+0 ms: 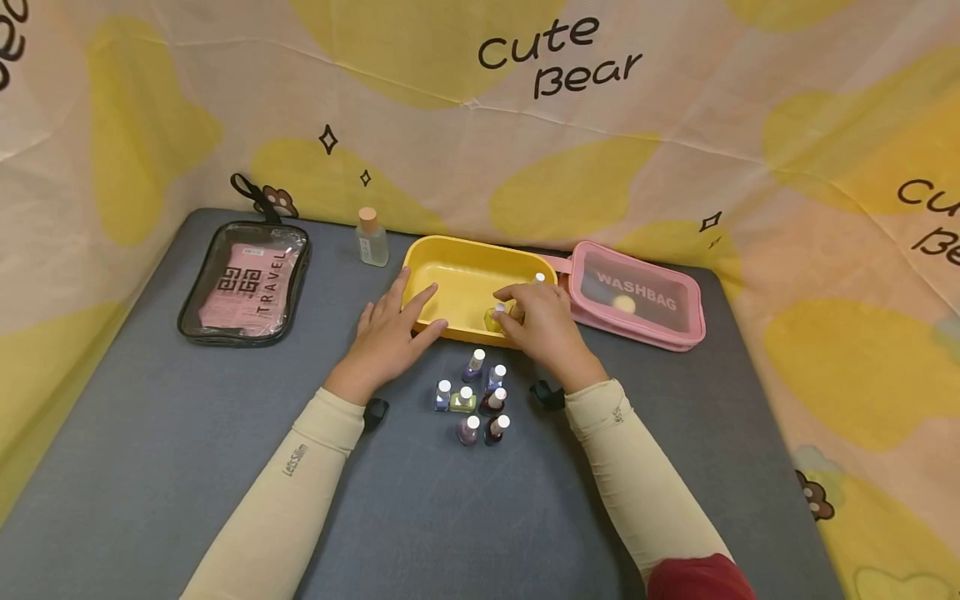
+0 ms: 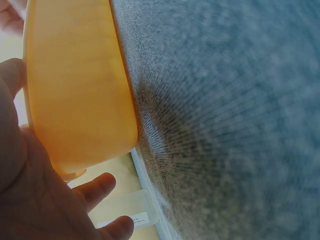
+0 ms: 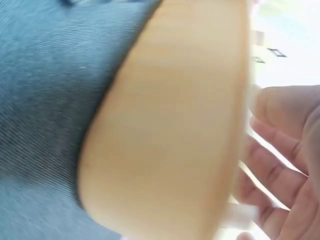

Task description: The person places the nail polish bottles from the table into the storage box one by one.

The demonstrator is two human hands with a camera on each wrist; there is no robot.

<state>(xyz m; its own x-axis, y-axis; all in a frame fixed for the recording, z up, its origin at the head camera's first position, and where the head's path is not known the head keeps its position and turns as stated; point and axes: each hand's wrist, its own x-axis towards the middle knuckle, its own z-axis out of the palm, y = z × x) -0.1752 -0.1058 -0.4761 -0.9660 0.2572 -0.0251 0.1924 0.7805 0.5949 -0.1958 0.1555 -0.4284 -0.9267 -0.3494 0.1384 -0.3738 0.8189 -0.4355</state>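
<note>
A yellow plastic tray (image 1: 453, 287) with raised sides stands at the middle of the far table. My left hand (image 1: 386, 337) rests at its left end with fingers spread, and in the left wrist view the fingers lie along the tray's rim. Over the tray's right part, my right hand (image 1: 543, 329) pinches a yellow nail polish bottle (image 1: 491, 320) by its white cap. Another white cap (image 1: 540, 277) shows behind that hand at the tray's right end; its bottle is hidden. Several nail polish bottles (image 1: 465, 400), in purple, blue, yellow-green and dark red, stand in front of the tray.
A clear black-edged travel pouch (image 1: 243, 283) with a pink item inside lies at the left. Behind my left hand stands a clear bottle with a wooden cap (image 1: 372, 242). A pink wash bag (image 1: 637, 296) lies right of the tray, near the fabric backdrop (image 1: 420, 125).
</note>
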